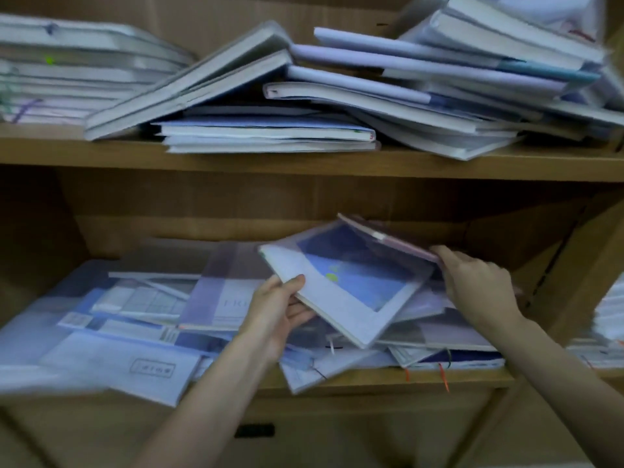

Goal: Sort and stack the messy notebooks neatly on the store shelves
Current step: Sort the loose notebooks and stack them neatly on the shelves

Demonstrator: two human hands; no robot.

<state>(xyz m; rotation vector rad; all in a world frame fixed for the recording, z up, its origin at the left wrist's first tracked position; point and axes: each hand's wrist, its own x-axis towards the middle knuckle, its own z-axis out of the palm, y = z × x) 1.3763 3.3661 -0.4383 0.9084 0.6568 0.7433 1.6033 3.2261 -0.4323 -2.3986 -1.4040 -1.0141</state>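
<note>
Wooden lower shelf (371, 383), open gap above the pile | white-bordered blue notebook (351, 285) tilted, lower-left edge pinched by left hand (280, 309) | pink notebook (388, 239) edge-held by right hand (472, 282)

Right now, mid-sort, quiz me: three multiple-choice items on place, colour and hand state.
1. Where is the lifted notebook? A top shelf B above the lower shelf pile C floor
2. The dot on its cover is? A red B green C black
3. The left hand is? A gripping the notebook's corner B hanging idle C flat on the shelf

Answers: B, it is held tilted over the pile on the lower shelf; B, a green dot shows on the blue panel; A, thumb on top, fingers beneath. The right hand holds the far edge.
</note>
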